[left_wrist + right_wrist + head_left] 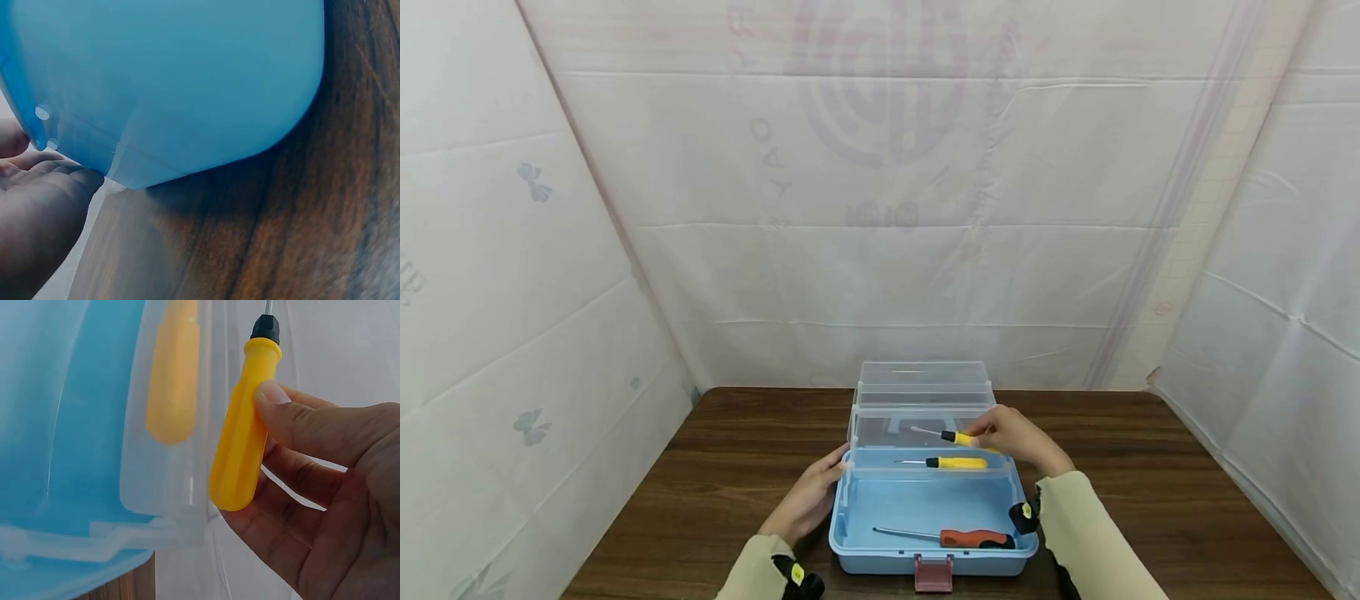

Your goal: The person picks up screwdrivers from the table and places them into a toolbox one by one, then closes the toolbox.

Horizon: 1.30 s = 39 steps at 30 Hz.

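Landmark: blue box (917, 504), on the dark wood table (737, 483), latch (933, 577) facing the person. Clear lid (925, 375) stands raised at the box's back, so the inside is reachable from the front and both sides.

Held piece: yellow-handled screwdriver (961, 438), up at the box's back right, in front of the lid. Shaft points toward the box's left. Gripping by the handle probably gives better control and leaves the shaft free.

Second yellow screwdriver (956, 462) lies in the clear tray at the box's rear, roughly parallel to the held one. Right wrist view has its handle behind the tray wall, held handle just beside that wall. Orange-handled screwdriver (973, 538) lies on the box floor by the front wall, handle to the right. Flat and lengthwise likely suits the long shafts.

Right hand (1018, 437): thumb and fingers clamped on the yellow handle, thumb laid along it, no gap left. Comes in over the box's right side.

Left hand (811, 493): at the box's rear left edge, fingertips touching, likely bracing it. Thumb partly cut off in left wrist view; can't tell whether it pinches the edge or just rests there. Hands well apart, on opposite sides of the box.
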Tool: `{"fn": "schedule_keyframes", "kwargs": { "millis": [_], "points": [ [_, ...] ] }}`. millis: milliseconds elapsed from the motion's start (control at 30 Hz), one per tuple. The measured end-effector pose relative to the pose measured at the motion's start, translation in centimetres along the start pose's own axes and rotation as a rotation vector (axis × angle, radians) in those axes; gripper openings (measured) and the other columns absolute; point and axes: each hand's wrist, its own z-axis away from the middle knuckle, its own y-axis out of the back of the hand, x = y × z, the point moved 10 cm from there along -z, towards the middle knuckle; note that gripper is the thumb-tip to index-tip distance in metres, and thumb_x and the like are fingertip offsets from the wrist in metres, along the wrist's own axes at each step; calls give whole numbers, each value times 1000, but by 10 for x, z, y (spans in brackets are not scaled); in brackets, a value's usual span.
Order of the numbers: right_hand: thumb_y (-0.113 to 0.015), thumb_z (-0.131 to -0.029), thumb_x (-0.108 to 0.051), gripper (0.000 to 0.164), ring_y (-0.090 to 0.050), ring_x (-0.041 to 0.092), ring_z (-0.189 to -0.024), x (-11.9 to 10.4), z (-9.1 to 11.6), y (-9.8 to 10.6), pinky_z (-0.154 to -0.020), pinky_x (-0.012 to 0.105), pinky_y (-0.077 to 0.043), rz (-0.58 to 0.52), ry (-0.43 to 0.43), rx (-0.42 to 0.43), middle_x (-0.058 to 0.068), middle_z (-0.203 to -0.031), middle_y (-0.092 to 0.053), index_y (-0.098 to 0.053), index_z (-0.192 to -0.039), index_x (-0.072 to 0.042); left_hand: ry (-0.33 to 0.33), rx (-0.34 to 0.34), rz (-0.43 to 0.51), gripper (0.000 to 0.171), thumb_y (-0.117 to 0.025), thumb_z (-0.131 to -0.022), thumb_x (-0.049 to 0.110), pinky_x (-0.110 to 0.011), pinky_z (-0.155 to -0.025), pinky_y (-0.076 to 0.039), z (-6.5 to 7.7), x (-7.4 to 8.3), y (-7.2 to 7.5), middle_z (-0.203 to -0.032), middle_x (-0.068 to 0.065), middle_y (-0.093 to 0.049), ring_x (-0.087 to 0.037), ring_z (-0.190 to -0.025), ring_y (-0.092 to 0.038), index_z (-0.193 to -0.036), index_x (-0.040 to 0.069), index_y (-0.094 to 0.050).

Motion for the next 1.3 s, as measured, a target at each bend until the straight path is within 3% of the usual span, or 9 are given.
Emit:
{"fn": "schedule_keyframes", "kwargs": {
  "millis": [433, 733, 1300],
  "points": [
    [-65, -88, -2, 16, -66, 19, -86, -2, -6, -12, -77, 40, -58, 22, 1, -23, 13, -100, -73, -74, -100, -1, 10, 5, 3, 56, -35, -105, 18, -54, -117, -16, 1, 1, 0, -159, -24, -10, -39, -147, -11, -153, 0, -12],
    [-65, -88, -2, 15, -64, 14, -80, -6, -9, -17, -74, 36, -58, 41, 20, -42, 11, -96, -73, -75, -99, 0, 4, 7, 10, 57, -36, -105, 19, -54, -117, -16, 2, 2, 1, -159, -24, -10, -38, -146, -12, -153, 0, -12],
    [-64, -88, 1, 15, -61, 15, -79, -9, -14, -28, -77, 39, -58, 48, 26, -64, 11, -96, -74, -76, -97, -1, 6, -2, 12, 57, -35, -105, 19, -54, -117, -15, 1, 1, 1, -159, -25, -9, -39, -146, -10, -153, -1, -11]
  ]
}}
